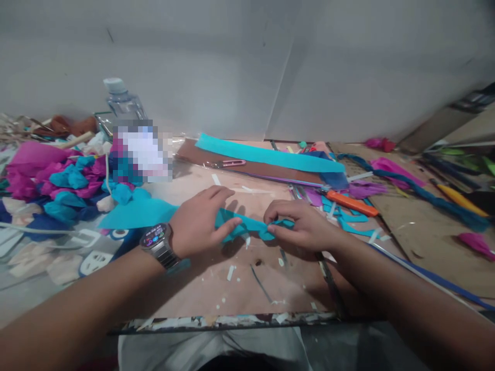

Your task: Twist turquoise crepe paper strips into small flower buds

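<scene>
A turquoise strip of thin crepe-like material [247,222] runs across the table under both my hands. My left hand [201,219], with a watch [158,239] at its wrist, lies over the strip with its thumb apart from the fingers. At the strip's gathered right end, my right hand [296,224] pinches the material between thumb and fingers. Left of my left hand, the strip's wide flat part [143,214] reaches toward a heap of crumpled coloured pieces [69,178]. Behind my hands another flat turquoise strip [266,154] lies on brown sheets [189,153].
Pink-handled snips [232,163] lie on the brown sheets. An orange cutter [351,202] rests among scraps at the right, beside cardboard [410,226]. A clear bottle [126,105] and a blurred-out screen [141,152] stand at the back left. A white cable [38,229] crosses the left side.
</scene>
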`<state>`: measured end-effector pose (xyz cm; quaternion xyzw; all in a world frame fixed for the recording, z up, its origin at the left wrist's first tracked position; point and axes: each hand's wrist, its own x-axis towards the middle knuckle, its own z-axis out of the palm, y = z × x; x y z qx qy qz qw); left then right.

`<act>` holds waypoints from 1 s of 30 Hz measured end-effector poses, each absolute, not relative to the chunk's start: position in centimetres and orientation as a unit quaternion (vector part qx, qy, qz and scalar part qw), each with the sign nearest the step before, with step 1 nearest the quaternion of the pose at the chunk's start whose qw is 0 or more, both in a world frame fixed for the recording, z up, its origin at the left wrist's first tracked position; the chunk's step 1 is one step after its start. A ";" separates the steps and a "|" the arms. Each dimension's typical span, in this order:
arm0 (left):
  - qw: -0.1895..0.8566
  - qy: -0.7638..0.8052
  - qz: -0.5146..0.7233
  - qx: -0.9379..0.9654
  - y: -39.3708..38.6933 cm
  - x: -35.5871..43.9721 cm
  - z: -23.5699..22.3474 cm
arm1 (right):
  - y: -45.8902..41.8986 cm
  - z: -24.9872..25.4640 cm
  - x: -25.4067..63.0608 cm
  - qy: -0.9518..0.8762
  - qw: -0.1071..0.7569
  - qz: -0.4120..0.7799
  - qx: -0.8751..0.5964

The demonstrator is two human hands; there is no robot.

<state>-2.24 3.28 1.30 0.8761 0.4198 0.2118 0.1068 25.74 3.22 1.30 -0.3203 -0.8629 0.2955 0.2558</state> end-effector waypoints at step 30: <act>0.390 0.364 0.051 0.844 1.4 -0.8 1.8 | 0.9 -0.5 23.7 -0.833 0.217 0.391 -0.326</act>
